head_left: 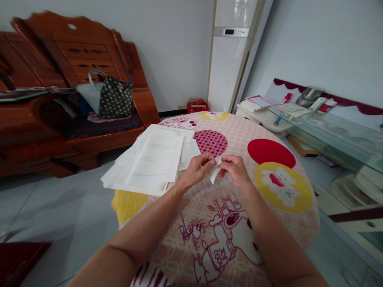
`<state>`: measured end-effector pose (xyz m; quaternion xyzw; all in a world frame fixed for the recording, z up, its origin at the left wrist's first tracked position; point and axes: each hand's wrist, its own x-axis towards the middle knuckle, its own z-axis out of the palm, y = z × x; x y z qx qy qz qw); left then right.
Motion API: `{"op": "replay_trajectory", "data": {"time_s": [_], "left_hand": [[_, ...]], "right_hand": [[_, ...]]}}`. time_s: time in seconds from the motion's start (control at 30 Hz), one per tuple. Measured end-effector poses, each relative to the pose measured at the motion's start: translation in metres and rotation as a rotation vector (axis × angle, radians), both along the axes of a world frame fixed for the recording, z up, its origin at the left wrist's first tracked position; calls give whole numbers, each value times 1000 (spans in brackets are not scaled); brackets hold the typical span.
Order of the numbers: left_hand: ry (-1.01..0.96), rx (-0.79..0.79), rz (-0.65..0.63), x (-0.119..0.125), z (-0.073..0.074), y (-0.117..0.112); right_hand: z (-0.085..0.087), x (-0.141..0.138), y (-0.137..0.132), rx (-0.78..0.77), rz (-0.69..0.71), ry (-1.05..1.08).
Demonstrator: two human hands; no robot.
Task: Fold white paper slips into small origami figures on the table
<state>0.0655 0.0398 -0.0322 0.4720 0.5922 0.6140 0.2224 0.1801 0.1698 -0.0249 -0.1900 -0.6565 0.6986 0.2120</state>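
My left hand (196, 170) and my right hand (236, 169) meet above a round table (269, 223) covered with a pink cartoon-print cloth. Both hands pinch a small folded piece of white paper (215, 172) between their fingertips. A loose stack of white paper sheets (151, 163) lies on the table just left of my left hand, overhanging the table's left edge.
A carved wooden bench (60, 103) with a patterned tote bag (112, 95) stands at the left. A tall white air conditioner (230, 56) is behind the table. A glass shelf (329, 131) with books and containers runs along the right. The grey tiled floor lies to the left.
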Motion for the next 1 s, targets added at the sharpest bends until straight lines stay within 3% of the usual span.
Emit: {"op": "replay_trajectory", "data": {"time_s": [0.13, 0.5, 1.0], "left_hand": [[-123, 47, -63, -3, -6, 3], [-130, 38, -65, -4, -11, 4], [-278, 4, -107, -5, -4, 4]], "right_hand": [[0, -1, 0, 2, -1, 5], [-4, -1, 1, 62, -13, -13], [-1, 4, 7, 15, 48, 80]]}}
